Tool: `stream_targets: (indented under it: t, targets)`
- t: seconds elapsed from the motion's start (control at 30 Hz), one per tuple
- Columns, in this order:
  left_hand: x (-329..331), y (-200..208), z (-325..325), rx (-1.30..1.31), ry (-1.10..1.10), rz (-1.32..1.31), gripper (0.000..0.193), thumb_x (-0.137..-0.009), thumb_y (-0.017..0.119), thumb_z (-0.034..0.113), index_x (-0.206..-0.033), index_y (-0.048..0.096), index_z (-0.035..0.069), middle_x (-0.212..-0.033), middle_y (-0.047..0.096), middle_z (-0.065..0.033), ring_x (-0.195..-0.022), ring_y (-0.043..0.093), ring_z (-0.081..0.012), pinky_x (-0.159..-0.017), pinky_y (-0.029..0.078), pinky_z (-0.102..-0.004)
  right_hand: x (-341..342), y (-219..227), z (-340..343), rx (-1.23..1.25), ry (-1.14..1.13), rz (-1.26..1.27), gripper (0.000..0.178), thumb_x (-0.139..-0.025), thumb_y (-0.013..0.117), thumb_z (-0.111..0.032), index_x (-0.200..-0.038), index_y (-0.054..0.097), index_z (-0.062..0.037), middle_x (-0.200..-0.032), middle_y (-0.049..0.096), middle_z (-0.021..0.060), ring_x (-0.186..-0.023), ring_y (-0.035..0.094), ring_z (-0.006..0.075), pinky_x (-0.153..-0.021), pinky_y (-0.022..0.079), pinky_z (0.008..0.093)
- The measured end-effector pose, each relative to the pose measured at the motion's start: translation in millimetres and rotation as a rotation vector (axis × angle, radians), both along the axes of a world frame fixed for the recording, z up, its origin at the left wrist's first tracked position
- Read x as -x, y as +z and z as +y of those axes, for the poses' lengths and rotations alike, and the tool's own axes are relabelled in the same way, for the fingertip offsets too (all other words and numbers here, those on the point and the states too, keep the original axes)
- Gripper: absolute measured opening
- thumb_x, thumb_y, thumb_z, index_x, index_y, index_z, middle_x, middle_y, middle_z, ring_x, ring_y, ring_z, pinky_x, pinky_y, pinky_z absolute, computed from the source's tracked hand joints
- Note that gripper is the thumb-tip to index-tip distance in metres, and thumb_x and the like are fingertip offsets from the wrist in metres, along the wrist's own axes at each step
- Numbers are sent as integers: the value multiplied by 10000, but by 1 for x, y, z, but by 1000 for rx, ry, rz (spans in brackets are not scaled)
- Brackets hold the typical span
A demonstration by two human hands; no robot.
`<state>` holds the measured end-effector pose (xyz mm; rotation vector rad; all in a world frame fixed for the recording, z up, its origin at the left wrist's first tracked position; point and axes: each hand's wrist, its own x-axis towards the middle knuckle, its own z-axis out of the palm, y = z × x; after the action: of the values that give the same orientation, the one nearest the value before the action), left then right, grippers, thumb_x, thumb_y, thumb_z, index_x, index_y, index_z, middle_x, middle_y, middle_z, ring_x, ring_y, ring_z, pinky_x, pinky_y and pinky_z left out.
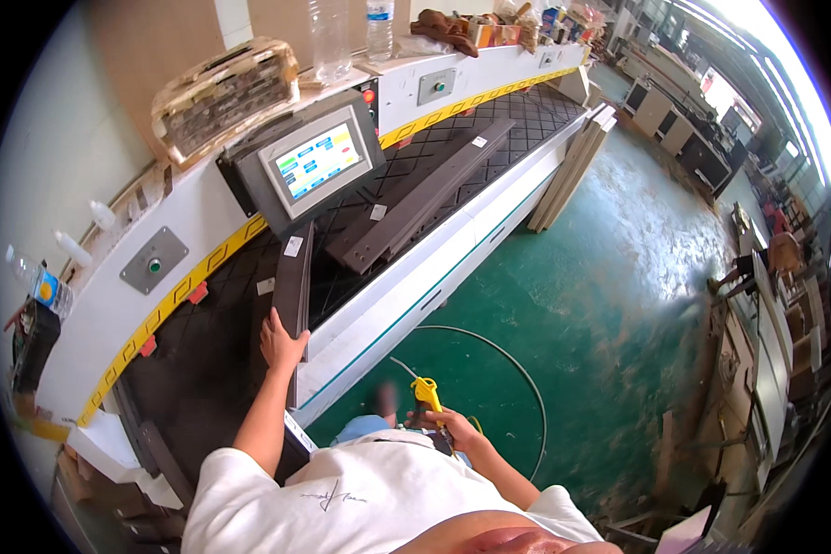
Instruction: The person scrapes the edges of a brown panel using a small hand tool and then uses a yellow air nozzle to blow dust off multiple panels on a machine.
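Observation:
My left hand [282, 347] lies on the near end of a dark brown board [292, 291], fingers stretched out and thumb apart. That board carries a white label and rests on the machine's black belt bed. My right hand [451, 427] is wrapped round a yellow air blow gun [426, 391], low in front of my body, beside the machine's white side rail [406, 270]. The gun's thin nozzle points up and left. Farther along the bed lie more dark brown boards [425, 198], stacked together, with white labels and small holes near one end.
A touchscreen panel [321, 162] juts over the bed. The white machine beam [111, 309] with yellow edging bears green buttons, bottles [380, 28] and clutter. A pale hose [537, 388] curves over the green floor [499, 314]. Long pale boards [568, 175] lean at the bed's far end.

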<state>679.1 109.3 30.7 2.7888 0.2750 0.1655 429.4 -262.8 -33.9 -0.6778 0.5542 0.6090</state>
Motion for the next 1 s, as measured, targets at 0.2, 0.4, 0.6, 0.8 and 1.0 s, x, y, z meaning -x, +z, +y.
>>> stream_targets:
  t: [0.2, 0.4, 0.6, 0.8, 1.0]
  targets:
    - [-9, -10, 1, 23, 12, -25, 980, -823, 835, 401, -1635, 345, 154, -1426, 548, -281, -1267, 597, -471, -1041, 521, -557, 13, -27, 7, 62, 21, 49, 395, -1006, 691, -131, -1384, 617, -47, -1238, 732, 76, -1097, 711, 163, -950, 575, 347]
    - [-7, -15, 6, 4, 59, 64, 1008, -835, 831, 406, -1668, 306, 193, -1400, 526, -241, -1245, 591, -443, -1023, 523, -523, 7, 7, 24, 57, 29, 39, 439, -1015, 681, -130, -1437, 578, -60, -1248, 746, 94, -1107, 737, 206, -959, 571, 321]
    - [-9, -7, 4, 20, 126, 76, 1021, -823, 844, 397, -1669, 303, 215, -1378, 530, -227, -1269, 577, -426, -1033, 518, -503, 6, 24, 20, -10, 48, 6, 487, -1044, 626, -111, -1505, 484, -54, -1356, 717, 149, -1217, 724, 297, -959, 596, 359]
    - [-9, -7, 0, 29, 113, 31, 987, -818, 843, 397, -1651, 345, 216, -1365, 549, -202, -1292, 567, -399, -1035, 508, -512, 7, 26, 13, -27, 53, -2, 503, -1038, 640, -131, -1509, 480, -64, -1371, 710, 152, -1253, 704, 295, -963, 599, 378]
    - [-6, -5, 1, 62, 92, -27, 943, -811, 829, 373, -1627, 390, 197, -1367, 566, -195, -1308, 557, -397, -1064, 487, -516, 1, 37, 10, 100, 123, -84, 516, -1058, 635, -212, -1523, 478, -50, -1369, 662, 144, -1274, 650, 278, -1088, 512, 415]
